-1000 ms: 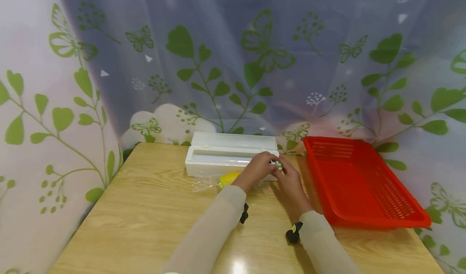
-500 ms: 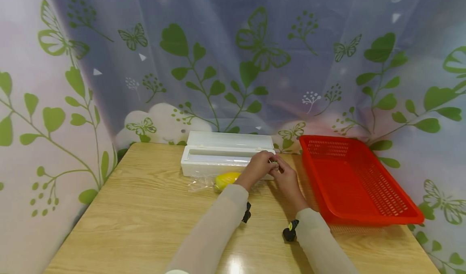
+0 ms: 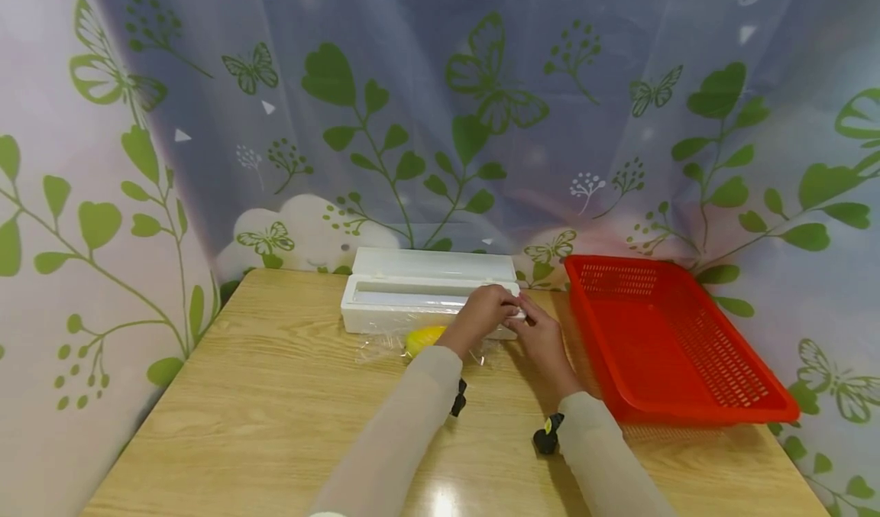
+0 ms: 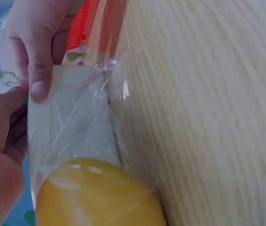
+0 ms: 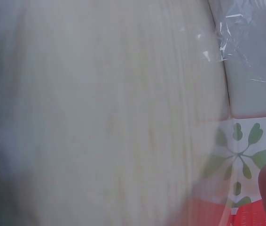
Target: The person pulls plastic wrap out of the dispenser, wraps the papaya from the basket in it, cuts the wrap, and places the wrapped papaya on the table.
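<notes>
A white cling film box (image 3: 385,320) stands at the back of the table with its lid (image 3: 433,261) raised and a roll inside. Clear film (image 4: 76,122) hangs down its front and covers a smooth yellow rounded thing (image 3: 422,339), perhaps a fruit. At the box's right end my left hand (image 3: 480,315) has curled fingers at the top edge; the small green-and-white piece there is mostly hidden by them. My right hand (image 3: 543,340) grips that end, its thumb (image 4: 39,87) pressing on the front face.
A red plastic basket (image 3: 619,379) stands on the table to the right. The wooden table (image 3: 275,418) reaches back to a patterned curtain (image 3: 412,120). Wrist cameras are strapped to both sleeves.
The view has shifted slightly. The green-and-white piece, seen between my hands a second ago, is now covered by fingers. Both hands stay at the box's right end.
</notes>
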A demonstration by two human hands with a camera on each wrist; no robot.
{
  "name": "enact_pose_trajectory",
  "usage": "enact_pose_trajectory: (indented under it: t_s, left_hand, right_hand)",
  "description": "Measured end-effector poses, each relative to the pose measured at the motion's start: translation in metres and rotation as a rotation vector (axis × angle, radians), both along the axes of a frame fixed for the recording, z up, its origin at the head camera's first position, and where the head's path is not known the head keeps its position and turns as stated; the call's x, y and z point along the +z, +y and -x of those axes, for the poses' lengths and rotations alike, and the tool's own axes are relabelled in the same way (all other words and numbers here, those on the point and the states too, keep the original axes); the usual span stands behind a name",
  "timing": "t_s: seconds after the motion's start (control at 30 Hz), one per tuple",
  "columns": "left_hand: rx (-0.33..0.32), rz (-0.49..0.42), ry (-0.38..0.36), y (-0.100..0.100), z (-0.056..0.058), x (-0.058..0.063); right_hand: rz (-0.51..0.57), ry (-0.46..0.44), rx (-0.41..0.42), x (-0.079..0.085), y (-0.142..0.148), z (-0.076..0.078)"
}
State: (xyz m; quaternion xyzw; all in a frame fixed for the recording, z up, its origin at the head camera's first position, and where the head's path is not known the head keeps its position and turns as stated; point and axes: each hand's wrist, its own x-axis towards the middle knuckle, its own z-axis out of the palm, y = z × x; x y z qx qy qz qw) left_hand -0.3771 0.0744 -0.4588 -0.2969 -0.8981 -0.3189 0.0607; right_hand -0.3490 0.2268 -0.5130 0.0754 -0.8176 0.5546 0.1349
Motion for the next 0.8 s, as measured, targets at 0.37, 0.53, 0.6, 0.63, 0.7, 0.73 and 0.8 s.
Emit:
enact_pose_trajectory:
  t_s: [0.37, 0.53, 0.6, 0.63, 0.7, 0.73, 0.8]
  left_hand:
    - [0.009, 0.005, -0.053, -0.062, 0.001, 0.004]
    - [0.072, 0.004, -0.106, -0.140, -0.006, 0.006]
    - [0.124, 0.022, -0.099, -0.175, -0.011, 0.005]
    - [0.156, 0.031, -0.097, -0.192, -0.014, 0.006]
    - [0.217, 0.036, -0.085, -0.222, -0.018, 0.005]
    - [0.233, 0.034, -0.074, -0.234, -0.020, 0.005]
    - [0.233, 0.036, -0.045, -0.253, -0.024, 0.005]
  right_hand:
    - [-0.027, 0.003, -0.008, 0.000, 0.005, 0.003]
    - [-0.031, 0.013, -0.009, -0.001, 0.005, 0.004]
    - [-0.044, 0.015, -0.006, -0.002, 0.004, 0.004]
    - [-0.049, 0.017, -0.007, -0.002, 0.004, 0.004]
    - [-0.064, 0.025, -0.016, -0.002, 0.003, 0.004]
    - [-0.072, 0.032, -0.019, -0.003, 0.002, 0.005]
    - [-0.088, 0.042, -0.021, -0.002, 0.000, 0.004]
